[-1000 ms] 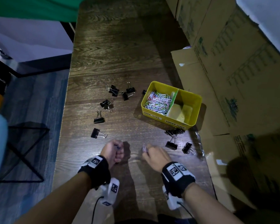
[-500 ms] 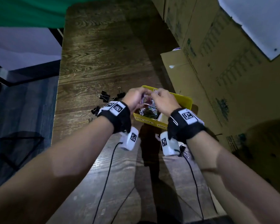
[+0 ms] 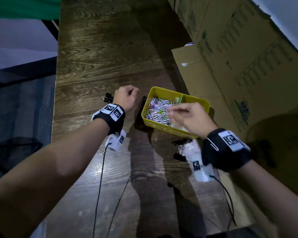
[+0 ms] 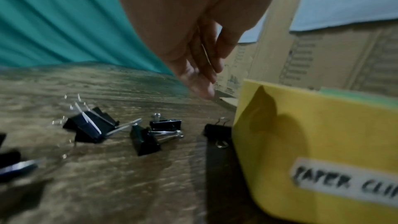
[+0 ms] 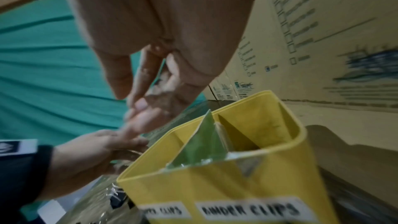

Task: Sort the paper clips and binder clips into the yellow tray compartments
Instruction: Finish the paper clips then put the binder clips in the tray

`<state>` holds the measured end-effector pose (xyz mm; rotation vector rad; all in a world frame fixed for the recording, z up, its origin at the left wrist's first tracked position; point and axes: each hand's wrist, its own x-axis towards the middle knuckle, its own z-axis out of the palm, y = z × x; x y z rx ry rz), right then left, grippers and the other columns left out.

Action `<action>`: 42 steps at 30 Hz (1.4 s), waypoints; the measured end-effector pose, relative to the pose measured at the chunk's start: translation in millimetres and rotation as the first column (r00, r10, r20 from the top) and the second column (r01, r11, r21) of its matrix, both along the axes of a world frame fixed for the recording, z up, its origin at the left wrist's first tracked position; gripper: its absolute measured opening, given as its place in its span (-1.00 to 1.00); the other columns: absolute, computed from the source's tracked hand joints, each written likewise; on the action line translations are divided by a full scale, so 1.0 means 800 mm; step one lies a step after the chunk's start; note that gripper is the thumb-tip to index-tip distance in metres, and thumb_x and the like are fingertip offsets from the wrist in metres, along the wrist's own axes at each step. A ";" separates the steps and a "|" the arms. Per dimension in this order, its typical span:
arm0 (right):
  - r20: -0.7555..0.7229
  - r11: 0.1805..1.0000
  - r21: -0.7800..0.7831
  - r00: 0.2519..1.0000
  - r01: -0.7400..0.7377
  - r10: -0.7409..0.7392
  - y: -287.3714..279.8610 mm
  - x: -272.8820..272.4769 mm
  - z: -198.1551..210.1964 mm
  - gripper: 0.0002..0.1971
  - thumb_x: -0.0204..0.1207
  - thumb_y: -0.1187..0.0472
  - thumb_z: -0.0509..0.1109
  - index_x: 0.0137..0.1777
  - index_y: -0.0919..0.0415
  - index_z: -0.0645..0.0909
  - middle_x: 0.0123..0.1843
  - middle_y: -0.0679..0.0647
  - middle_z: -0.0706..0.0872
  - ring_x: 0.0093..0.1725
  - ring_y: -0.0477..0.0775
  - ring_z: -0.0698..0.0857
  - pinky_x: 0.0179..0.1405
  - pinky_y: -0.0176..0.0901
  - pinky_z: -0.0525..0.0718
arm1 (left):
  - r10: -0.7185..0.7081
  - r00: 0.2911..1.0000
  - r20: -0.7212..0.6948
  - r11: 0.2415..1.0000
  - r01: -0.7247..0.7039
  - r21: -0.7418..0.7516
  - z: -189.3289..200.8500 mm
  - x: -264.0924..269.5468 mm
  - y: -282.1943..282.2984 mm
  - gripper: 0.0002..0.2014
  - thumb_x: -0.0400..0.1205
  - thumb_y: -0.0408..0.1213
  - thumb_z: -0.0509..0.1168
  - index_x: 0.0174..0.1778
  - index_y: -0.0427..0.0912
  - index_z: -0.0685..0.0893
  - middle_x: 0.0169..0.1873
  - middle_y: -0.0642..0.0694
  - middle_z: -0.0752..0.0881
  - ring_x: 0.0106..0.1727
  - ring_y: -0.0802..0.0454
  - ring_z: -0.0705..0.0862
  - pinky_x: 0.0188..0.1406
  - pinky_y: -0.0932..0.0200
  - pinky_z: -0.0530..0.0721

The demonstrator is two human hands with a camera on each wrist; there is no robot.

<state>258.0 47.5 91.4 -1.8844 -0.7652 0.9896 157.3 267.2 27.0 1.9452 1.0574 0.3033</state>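
The yellow tray (image 3: 162, 90) stands on the wooden table, and its left compartment holds a heap of paper clips (image 3: 157, 110). My right hand (image 3: 174, 111) hovers over the tray with its fingers stretched left above that heap, holding nothing (image 5: 140, 108). The green divider (image 5: 202, 144) and the "BINDER CLIPS" label show below it. My left hand (image 3: 127, 98) hangs just left of the tray, fingers loose and apparently empty (image 4: 206, 81). Black binder clips (image 4: 146, 139) lie on the table under it, one (image 4: 217, 130) against the tray wall. More binder clips (image 3: 181, 146) lie before the tray.
Tall cardboard boxes (image 3: 230, 66) stand close behind and right of the tray. The table's left edge (image 3: 56, 100) drops to the floor. Two wrist-camera cables (image 3: 100, 177) trail across the near table. A thin silver clip (image 3: 212, 144) seems stuck on my right wristband.
Both hands rose from the near table, each pinching something small, to the tray's paper clip compartment. Now the left hand has drawn back left of the tray and the right hand's fingers have straightened.
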 end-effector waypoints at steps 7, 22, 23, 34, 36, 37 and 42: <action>0.482 0.873 -0.464 0.784 -0.150 0.390 -0.051 -0.025 -0.053 -0.35 0.54 -0.16 0.32 0.56 -0.34 0.10 -0.29 0.01 0.80 -0.22 0.05 0.77 -0.19 -0.03 0.76 | -0.589 0.676 -0.443 0.714 0.692 0.107 -0.052 0.042 0.022 -0.48 0.64 -0.16 0.13 0.55 -0.09 0.32 0.60 -0.22 0.21 0.59 -0.21 0.21 0.57 -0.09 0.22; 0.808 0.905 -0.409 0.506 0.117 0.300 0.015 0.050 -0.018 -0.55 0.65 -0.12 0.18 -0.01 0.27 0.67 -0.53 0.01 0.34 -0.36 0.12 0.46 -0.33 -0.14 0.37 | -0.493 0.673 -0.551 0.584 0.726 0.363 -0.075 -0.076 -0.017 -0.44 0.60 0.14 0.14 0.51 0.02 0.33 0.54 -0.15 0.31 0.59 -0.13 0.21 0.50 -0.38 0.16; 0.809 0.899 -0.419 0.502 0.127 0.306 0.017 0.056 -0.021 -0.56 0.65 -0.11 0.18 -0.02 0.28 0.67 -0.53 0.01 0.33 -0.36 0.13 0.46 -0.33 -0.13 0.37 | -0.438 0.730 -0.524 0.626 0.666 0.405 -0.070 -0.069 -0.007 -0.44 0.60 0.16 0.14 0.50 0.03 0.34 0.54 -0.15 0.30 0.60 -0.12 0.20 0.50 -0.39 0.15; 0.693 0.937 -0.278 0.719 0.211 0.044 -0.001 0.056 -0.059 -0.72 0.64 0.18 0.26 0.33 0.11 0.49 -0.22 0.08 0.65 -0.26 0.12 0.60 -0.21 -0.08 0.64 | -0.323 0.579 -0.749 0.834 0.548 0.065 -0.078 -0.044 0.043 -0.33 0.50 0.43 -0.01 0.53 0.41 0.00 0.65 0.11 -0.05 0.64 -0.19 -0.17 0.45 -0.54 -0.05; 0.638 0.986 -0.140 0.770 0.088 0.022 -0.023 0.045 -0.072 -0.61 0.59 0.25 0.29 0.38 -0.04 0.41 -0.09 -0.04 0.71 -0.20 0.04 0.67 -0.15 -0.03 0.71 | -0.348 0.612 -0.710 0.799 0.589 0.116 -0.082 -0.056 0.016 -0.37 0.56 0.36 -0.03 0.56 0.33 0.04 0.65 0.07 -0.03 0.64 -0.17 -0.16 0.45 -0.54 -0.04; 0.607 0.993 -0.113 0.794 0.034 0.042 -0.035 0.038 -0.081 -0.63 0.59 0.22 0.29 0.36 -0.06 0.41 -0.02 -0.04 0.71 -0.10 0.04 0.69 -0.04 0.04 0.72 | -0.376 0.623 -0.686 0.782 0.611 0.127 -0.083 -0.064 0.002 -0.39 0.58 0.32 -0.04 0.56 0.31 0.06 0.65 0.06 -0.02 0.64 -0.17 -0.16 0.45 -0.55 -0.05; 0.531 0.981 -0.186 0.846 0.061 0.048 -0.096 -0.016 -0.130 -0.46 0.54 -0.11 0.34 0.47 0.02 0.37 0.54 0.06 0.41 0.60 0.06 0.24 0.54 -0.05 0.18 | -0.528 0.569 -0.630 0.682 0.726 0.085 -0.072 -0.102 -0.066 -0.45 0.64 0.23 -0.07 0.57 0.33 -0.01 0.65 0.09 -0.11 0.65 -0.07 -0.22 0.46 -0.55 -0.09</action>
